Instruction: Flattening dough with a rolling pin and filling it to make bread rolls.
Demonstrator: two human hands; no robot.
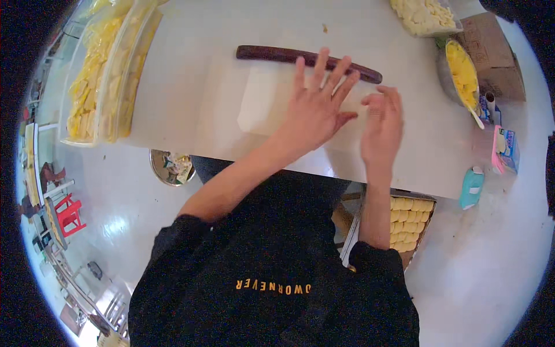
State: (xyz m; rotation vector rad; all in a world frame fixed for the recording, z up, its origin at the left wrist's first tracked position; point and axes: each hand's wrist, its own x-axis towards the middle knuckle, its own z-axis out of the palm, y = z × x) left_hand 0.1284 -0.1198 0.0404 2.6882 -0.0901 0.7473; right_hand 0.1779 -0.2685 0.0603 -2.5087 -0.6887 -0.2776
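Observation:
A long, dark reddish-brown roll (266, 54), smooth like a paste or dough log, lies across the white table in front of me, its right end slightly nearer. My left hand (315, 113) is spread flat, palm down, with its fingertips over the middle and right part of the roll. Whether they press on it or hover just above, I cannot tell. Near the roll's right end is my right hand (383, 124), its fingers loosely bent and a little blurred, with nothing visible in it.
Clear tubs (125, 87) of wrapped yellow pieces line the table's left side. At the right are a tub of pale pieces (425, 17), a metal bowl of yellow filling (462, 66), a cardboard box (491, 49) and a teal packet (472, 186). Below the edge stands a tray of yellow pieces (409, 222).

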